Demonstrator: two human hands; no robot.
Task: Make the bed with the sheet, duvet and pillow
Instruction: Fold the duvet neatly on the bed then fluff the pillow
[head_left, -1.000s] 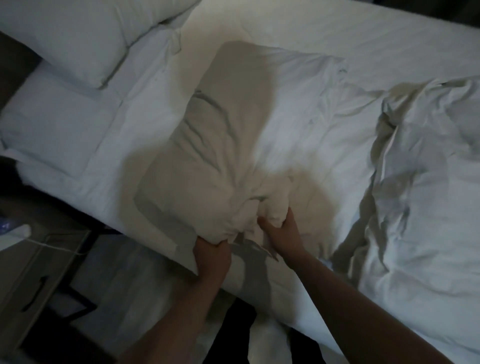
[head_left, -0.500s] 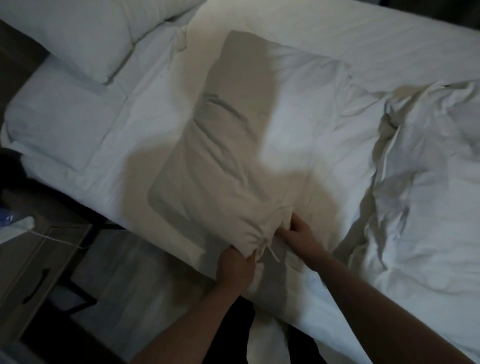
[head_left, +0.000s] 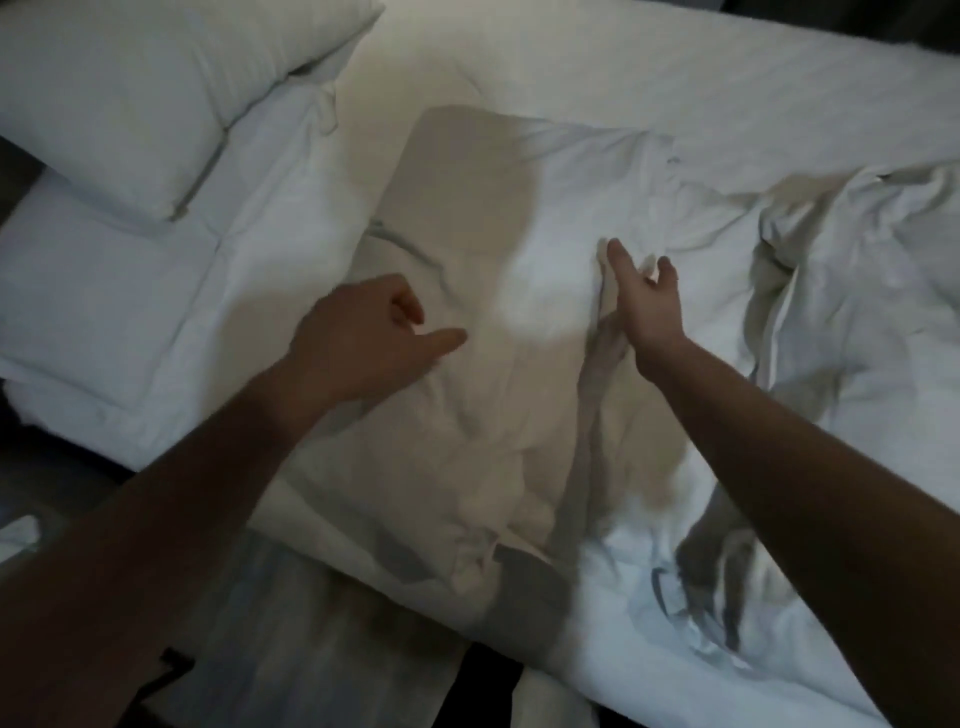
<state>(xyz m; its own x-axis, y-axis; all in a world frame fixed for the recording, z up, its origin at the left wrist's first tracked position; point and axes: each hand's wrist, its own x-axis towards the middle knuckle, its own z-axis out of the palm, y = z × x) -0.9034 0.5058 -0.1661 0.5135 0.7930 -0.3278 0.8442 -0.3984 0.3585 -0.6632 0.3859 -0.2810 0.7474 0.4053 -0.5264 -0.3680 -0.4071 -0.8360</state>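
A white pillow (head_left: 498, 426) lies lengthwise across the middle of the bed, its knotted end near the mattress edge closest to me. My left hand (head_left: 358, 338) hovers over the pillow's left side, fingers loosely curled and thumb out, holding nothing. On the pillow's right side, my right hand (head_left: 644, 301) stands edge-on with its fingers spread, touching the fabric. A crumpled white duvet (head_left: 857, 322) is heaped at the right. The white sheet (head_left: 675, 62) covers the mattress beyond.
Another plump pillow (head_left: 156, 88) rests at the top left on a flatter one (head_left: 98, 301) at the head of the bed. Dark floor and a dim bedside table (head_left: 21, 535) lie at the lower left. Loose fabric (head_left: 545, 696) hangs off the near mattress edge.
Both hands let go of the pillow's knotted near end and moved up along its sides. The view moved closer over the bed.
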